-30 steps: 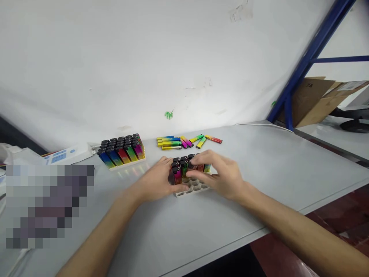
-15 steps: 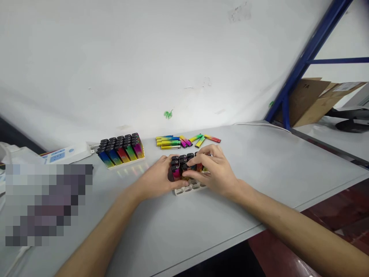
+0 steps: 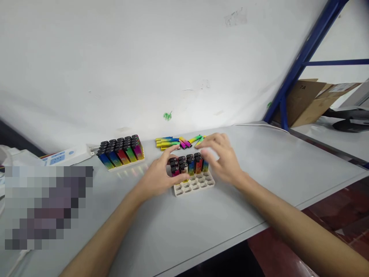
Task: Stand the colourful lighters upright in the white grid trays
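And here the left hand (image 3: 157,175) is curling around the left end of the near tray (image 3: 198,185), its thumb reaching across the front and its forefinger lifting behind the lighters (image 3: 191,166); whether it is actually gripping anything, I cannot tell. Over on the other side, the right hand (image 3: 220,156) is hovering just beside the right end of that same group, fingers bending, thumb standing apart from them, clasping nothing that I am seeing, its fingertips blurring a little. The lighters themselves are standing upright, black tops up, filling the back of the tray, with blue and red bodies showing toward the right and bare holes lining the front. Behind, near the wall (image 3: 129,77), loose lighters (image 3: 168,143) are lying flat on the table (image 3: 184,234), flashing yellow, green, blue and magenta, some partly hiding behind the right hand. To the left, well apart, a second tray (image 3: 129,163) is holding closely packed rows of upright lighters, with a white power strip (image 3: 65,157) lying beyond it.
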The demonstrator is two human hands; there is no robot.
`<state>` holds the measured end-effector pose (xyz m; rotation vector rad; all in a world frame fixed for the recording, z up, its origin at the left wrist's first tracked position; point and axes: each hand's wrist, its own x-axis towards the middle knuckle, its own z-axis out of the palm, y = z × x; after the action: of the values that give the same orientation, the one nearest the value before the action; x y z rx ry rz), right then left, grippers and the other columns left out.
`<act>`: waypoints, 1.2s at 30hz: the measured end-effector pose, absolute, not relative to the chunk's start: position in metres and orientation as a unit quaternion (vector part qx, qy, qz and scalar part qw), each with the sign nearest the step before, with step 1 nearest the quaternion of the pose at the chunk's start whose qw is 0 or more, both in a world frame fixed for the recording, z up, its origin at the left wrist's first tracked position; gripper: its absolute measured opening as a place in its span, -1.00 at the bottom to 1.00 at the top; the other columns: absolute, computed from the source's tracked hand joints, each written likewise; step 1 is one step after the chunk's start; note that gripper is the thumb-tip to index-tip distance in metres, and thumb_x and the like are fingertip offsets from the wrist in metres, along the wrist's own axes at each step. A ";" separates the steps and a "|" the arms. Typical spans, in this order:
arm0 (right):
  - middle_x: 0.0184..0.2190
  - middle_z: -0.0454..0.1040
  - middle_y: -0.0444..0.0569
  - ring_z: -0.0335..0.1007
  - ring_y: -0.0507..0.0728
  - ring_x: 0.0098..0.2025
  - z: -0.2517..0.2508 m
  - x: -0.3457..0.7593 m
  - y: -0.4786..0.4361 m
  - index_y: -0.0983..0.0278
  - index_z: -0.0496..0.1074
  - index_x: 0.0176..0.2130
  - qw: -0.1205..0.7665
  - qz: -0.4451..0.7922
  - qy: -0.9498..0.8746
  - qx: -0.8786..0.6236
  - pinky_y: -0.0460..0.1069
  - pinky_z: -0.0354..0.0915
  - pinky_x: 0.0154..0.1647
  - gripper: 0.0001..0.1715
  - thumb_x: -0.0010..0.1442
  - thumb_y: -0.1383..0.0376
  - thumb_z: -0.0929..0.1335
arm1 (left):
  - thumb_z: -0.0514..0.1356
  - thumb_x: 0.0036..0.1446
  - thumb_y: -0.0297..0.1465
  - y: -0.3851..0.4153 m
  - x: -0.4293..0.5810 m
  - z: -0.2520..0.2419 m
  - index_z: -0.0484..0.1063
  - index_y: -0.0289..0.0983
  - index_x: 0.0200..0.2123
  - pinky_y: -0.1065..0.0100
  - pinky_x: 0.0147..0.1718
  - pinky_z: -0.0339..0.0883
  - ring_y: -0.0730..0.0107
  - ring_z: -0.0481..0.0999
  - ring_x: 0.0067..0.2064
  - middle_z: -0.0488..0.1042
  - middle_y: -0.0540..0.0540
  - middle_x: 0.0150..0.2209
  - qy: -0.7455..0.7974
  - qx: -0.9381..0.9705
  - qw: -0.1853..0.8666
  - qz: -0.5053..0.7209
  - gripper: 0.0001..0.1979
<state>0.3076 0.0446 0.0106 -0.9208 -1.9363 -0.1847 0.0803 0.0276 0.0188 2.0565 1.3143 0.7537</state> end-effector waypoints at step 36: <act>-0.48 0.31 -0.13 0.10 -0.05 -0.60 0.004 0.331 0.073 0.26 0.36 -0.25 0.488 0.588 -0.472 -0.440 -0.13 0.02 -0.69 -0.67 0.28 0.04 0.27 | 0.34 -0.04 -0.08 0.033 0.077 0.011 0.27 -0.07 0.16 0.23 -0.13 0.44 0.23 0.56 -0.13 0.54 -0.03 -0.02 0.495 0.771 0.318 0.244 -0.31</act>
<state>0.3315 0.0726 0.0040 -1.0704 -1.1466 1.4299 0.0767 0.0331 0.0112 2.0282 1.3036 0.6417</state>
